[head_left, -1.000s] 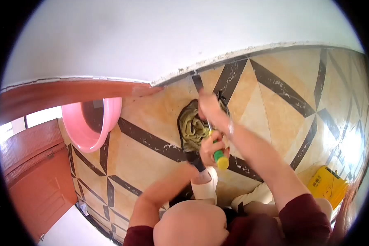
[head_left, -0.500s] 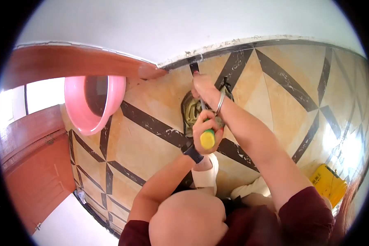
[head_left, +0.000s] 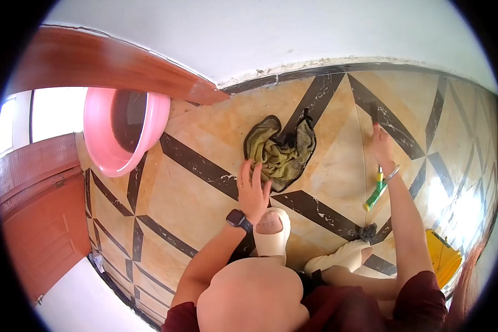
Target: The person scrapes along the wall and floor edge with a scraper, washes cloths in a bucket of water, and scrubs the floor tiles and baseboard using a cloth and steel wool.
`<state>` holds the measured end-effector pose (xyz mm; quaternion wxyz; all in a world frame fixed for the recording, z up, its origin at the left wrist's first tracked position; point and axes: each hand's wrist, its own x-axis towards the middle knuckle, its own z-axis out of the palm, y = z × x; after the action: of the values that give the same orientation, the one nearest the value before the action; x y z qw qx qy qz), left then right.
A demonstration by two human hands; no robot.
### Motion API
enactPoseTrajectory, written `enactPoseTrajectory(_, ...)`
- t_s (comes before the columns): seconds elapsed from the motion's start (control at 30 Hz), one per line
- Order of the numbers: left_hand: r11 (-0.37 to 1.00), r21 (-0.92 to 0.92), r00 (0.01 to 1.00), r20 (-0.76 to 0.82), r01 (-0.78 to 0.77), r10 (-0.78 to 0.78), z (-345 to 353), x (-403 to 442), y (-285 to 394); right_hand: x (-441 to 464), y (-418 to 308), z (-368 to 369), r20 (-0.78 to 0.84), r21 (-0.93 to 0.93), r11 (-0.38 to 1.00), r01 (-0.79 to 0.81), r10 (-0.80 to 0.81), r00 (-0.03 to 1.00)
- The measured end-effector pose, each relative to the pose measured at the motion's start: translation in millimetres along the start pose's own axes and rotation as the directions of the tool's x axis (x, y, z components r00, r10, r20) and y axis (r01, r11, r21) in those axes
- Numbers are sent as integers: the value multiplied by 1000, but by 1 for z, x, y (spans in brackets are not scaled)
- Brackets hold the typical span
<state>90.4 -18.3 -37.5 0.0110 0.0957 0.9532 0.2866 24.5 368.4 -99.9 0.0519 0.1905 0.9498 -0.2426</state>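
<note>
A crumpled olive-green cloth [head_left: 285, 160] with a dark edge lies on the tiled floor. My left hand [head_left: 252, 191], with a dark watch at the wrist, is at the cloth's near left edge, fingers apart and fingertips over it. Off to the right, my right hand [head_left: 382, 146] is low over the tiles, its fingers drawn together. Under its wrist, which wears a bangle, a tool with a green-and-yellow handle [head_left: 375, 195] points back toward me. The rest of that tool is hidden by the hand, so its kind does not show.
A pink basin [head_left: 156, 124] of dark water stands at the left by the wooden door frame [head_left: 122, 69]. A dark scouring ball [head_left: 368, 232] lies near my right foot. A yellow container [head_left: 442, 257] stands at the lower right. The white wall [head_left: 271, 33] borders the floor ahead.
My hands have moved apart. The handled tool has gone from my left hand above the cloth to my right hand, farther right. My left hand has opened over the cloth, now in fuller view.
</note>
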Motion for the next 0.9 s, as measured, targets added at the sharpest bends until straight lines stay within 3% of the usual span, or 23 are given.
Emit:
enactPoseTrajectory(0.03,999,38,1000,16,-9,8,1,5,-2,-1,-7,-19,97,-39,976,-213,216,972)
enactPoseTrajectory(0.07,997,77,999,33,-19,16,2,10,-5,-7,-20,-28,-118,-182,972,-150,130,984)
enactPoseTrajectory(0.13,992,124,999,44,-32,26,5,19,-6,-26,-61,-30,-475,-471,874,-119,-137,869)
enactPoseTrajectory(0.2,997,83,999,49,5,-9,4,22,-5,-42,-64,8,-318,-402,915,46,-186,930)
enactPoseTrajectory(0.23,998,61,998,53,24,-27,3,24,-5,-56,-99,12,-130,-28,997,75,-78,988)
enactPoseTrajectory(0.27,999,9,999,26,37,-38,2,26,-6,-73,-138,22,-67,123,992,31,-22,997)
enactPoseTrajectory(0.33,999,4,998,46,34,-34,2,25,-13,-91,-184,38,-16,133,983,124,-123,992)
enactPoseTrajectory(0.43,998,-48,999,38,28,-26,7,24,-34,-86,-180,74,74,298,950,89,-116,990)
enactPoseTrajectory(0.47,997,-78,999,27,25,-23,10,28,-42,-74,-169,83,-166,271,941,204,-163,973)
enactPoseTrajectory(0.53,993,-114,999,-27,-34,31,11,55,-43,-39,-158,75,-152,374,927,-34,97,984)
enactPoseTrajectory(0.67,979,64,974,-106,-192,198,42,148,-33,42,-173,44,-412,392,920,-23,198,890)
enactPoseTrajectory(0.7,940,282,979,-16,-189,202,31,163,-17,53,-177,59,-450,271,962,-38,161,879)
enactPoseTrajectory(0.77,878,400,960,16,-262,279,22,174,-20,71,-188,96,-515,19,998,-60,61,855)
enactPoseTrajectory(0.87,812,553,976,10,-188,218,15,155,-69,44,-233,111,-358,-89,996,-20,-13,934)
enactPoseTrajectory(0.9,834,524,982,30,-173,184,10,149,-86,33,-247,116,-332,-146,989,-22,-28,943)
